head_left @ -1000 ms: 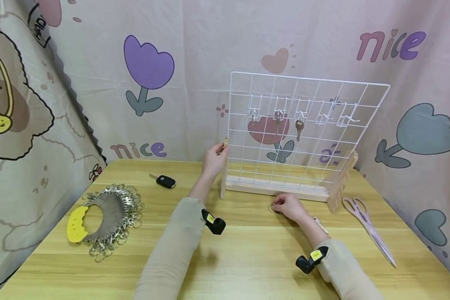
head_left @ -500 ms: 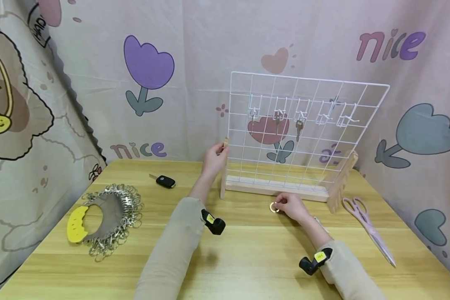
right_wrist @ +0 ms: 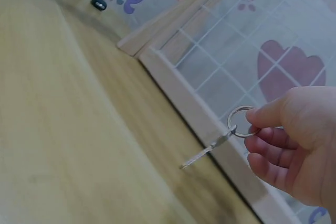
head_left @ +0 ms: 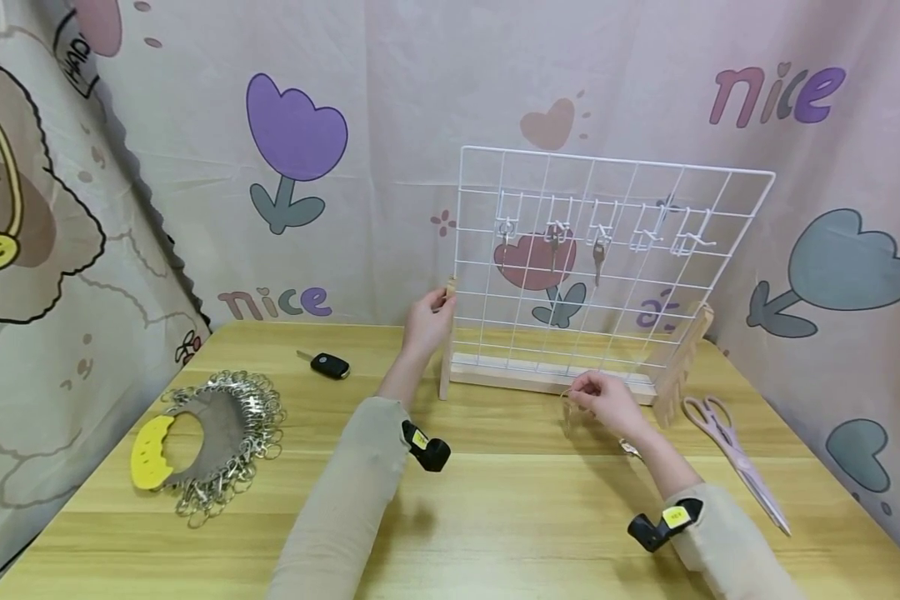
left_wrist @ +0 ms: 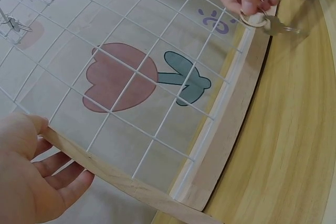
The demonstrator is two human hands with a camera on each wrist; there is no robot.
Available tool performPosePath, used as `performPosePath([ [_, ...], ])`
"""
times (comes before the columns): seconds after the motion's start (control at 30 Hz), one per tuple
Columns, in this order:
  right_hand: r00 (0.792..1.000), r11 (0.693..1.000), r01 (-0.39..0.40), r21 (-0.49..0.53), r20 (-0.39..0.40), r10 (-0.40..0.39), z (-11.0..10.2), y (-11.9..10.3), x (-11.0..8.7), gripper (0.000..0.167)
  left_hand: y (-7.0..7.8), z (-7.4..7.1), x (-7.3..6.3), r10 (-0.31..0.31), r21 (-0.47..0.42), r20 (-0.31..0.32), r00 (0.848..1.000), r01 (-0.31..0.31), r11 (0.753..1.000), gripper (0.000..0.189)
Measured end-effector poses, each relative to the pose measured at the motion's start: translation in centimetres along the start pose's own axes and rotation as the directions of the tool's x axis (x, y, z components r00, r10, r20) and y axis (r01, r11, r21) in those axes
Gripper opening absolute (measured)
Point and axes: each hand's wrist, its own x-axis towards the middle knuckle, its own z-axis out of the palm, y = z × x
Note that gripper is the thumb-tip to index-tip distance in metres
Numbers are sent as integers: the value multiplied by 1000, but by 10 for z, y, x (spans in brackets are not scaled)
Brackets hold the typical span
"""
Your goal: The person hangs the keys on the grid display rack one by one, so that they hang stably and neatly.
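My left hand (head_left: 427, 323) grips the wooden side post (left_wrist: 105, 172) of a white wire grid rack (head_left: 615, 162), thumb on one face and fingers on the other. In the right wrist view, my right hand (right_wrist: 296, 142) pinches a metal key ring (right_wrist: 229, 118) between thumb and fingers. A silver key (right_wrist: 211, 147) dangles from that ring, just in front of the rack's wooden base (head_left: 510, 375). Hooks line the grid's upper part; the three on the left carry keys, such as the brown-headed key (head_left: 598, 260), and the hooks further right (head_left: 692, 242) carry none.
Another key (head_left: 630, 448) lies on the table under my right forearm. Pink scissors (head_left: 742, 462) rest at the right. On the left are a black car key (head_left: 330, 365) and a grey ring-shaped holder (head_left: 225, 421) fringed with metal rings, with a yellow piece (head_left: 152, 454).
My right hand has lifted the key ring off the table and moved up and slightly right, with the key now hanging below. The left hand stays on the post.
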Motion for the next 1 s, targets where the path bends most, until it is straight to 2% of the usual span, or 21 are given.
performPosePath([
  [0.23, 999, 1000, 19, 19, -27, -18, -21, -12, -4, 13, -2, 0, -1, -7, -5, 6, 1000, 7, 1000, 45],
  [0.4, 995, 998, 59, 27, -88, -56, -40, -25, -6, 12, -1, 0, -1, -10, -8, 1, 1000, 10, 1000, 45],
  [0.63, 977, 994, 98, 39, -195, -88, -69, -45, -8, 17, 0, 0, -1, -10, -18, 8, 1000, 10, 1000, 45],
  [0.73, 970, 993, 98, 71, -228, -80, -79, -53, -9, 17, 0, 0, -1, -9, -18, 14, 1000, 9, 1000, 45],
  [0.9, 952, 975, 155, 157, -289, -105, -90, -65, -6, 2, 0, -1, -1, -8, -17, 10, 1000, 8, 1000, 45],
  [1.0, 936, 960, 191, 202, -332, -117, -97, -71, -5, 6, 0, -1, -2, -5, -17, 12, 1000, 5, 1000, 45],
])
